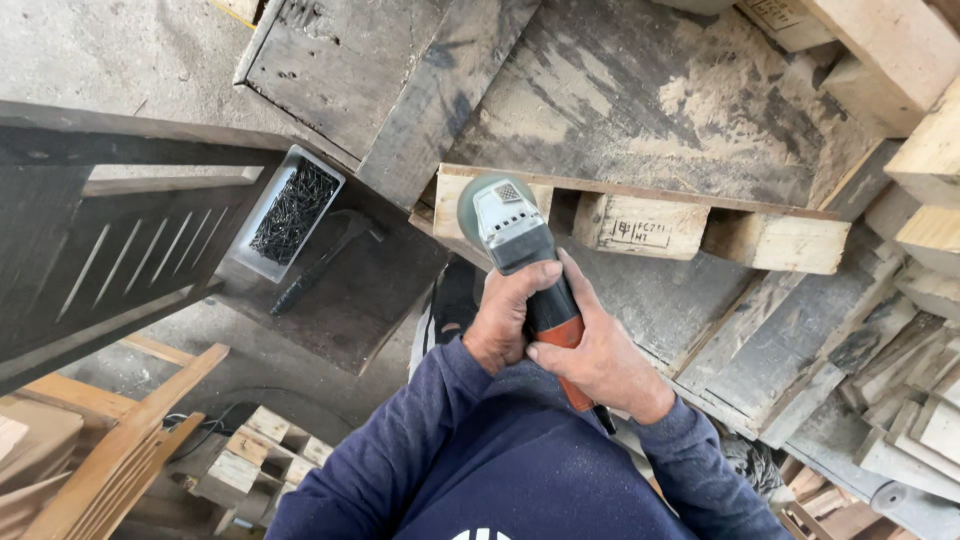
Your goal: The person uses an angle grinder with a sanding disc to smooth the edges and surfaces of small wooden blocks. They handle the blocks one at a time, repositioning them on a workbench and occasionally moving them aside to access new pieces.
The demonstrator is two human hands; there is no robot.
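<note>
Head view: grey-and-orange angle grinder (520,260), dusty, in both hands (560,335).

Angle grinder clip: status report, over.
Left hand and right hand both gripping angle grinder. Disc against pallet block. Nothing in the way.

Even soft daylight, faint shadows, sharp focus, wide-angle edge bending.
</note>
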